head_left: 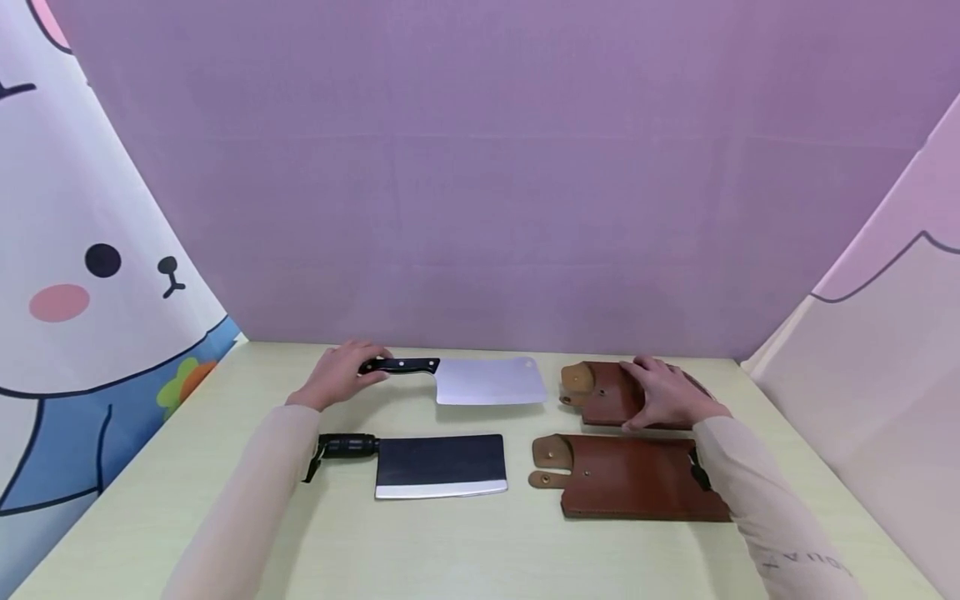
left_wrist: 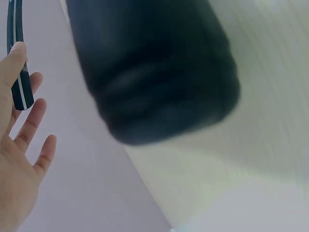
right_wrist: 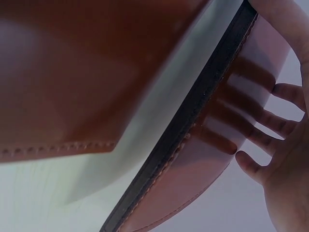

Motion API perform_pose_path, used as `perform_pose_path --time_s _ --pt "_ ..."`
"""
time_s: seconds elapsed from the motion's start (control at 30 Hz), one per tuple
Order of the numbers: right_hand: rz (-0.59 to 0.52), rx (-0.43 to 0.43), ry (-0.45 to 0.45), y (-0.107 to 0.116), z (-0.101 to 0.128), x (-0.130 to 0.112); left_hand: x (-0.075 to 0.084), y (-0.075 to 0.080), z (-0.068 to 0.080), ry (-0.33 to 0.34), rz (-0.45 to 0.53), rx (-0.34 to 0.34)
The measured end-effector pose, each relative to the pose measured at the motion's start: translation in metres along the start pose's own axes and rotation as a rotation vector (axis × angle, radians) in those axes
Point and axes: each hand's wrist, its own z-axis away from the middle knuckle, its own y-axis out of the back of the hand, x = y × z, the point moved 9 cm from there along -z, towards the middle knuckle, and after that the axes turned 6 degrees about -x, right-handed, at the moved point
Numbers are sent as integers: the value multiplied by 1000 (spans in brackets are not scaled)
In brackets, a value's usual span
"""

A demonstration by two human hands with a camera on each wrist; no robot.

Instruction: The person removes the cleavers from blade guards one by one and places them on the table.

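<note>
On the far side of the pale table [head_left: 480, 550], the left hand [head_left: 339, 373] rests with relaxed, straight fingers on the black handle of the silver cleaver [head_left: 491, 381], not yet curled round it. The right hand [head_left: 667, 392] lies flat, fingers spread, on the far leather sheath [head_left: 600, 392], just right of the blade. This looks like the reaching step; next, I judge, a firm grip on handle and sheath is needed. A dark cleaver [head_left: 441, 466] and second sheath [head_left: 630, 477] lie nearer

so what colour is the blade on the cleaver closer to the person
Dark, near black, with a bright silver cutting edge; the head view shows it best.
</note>
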Motion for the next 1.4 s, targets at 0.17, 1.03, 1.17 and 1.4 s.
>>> perform_pose_path --time_s 0.17,1.03,1.17,1.4 --pt "-7 -5 1 -3 -6 -5 -7 1 7 7 2 7" --pt "-43 -41 3 -15 -32 -32 -35 1 35 41 -4 27" --pt "-45 -42 12 -18 -35 -34 -36 0 37 45 -3 18" --pt "-42 -48 9 -22 -37 -36 -38 -2 38 41 0 10"
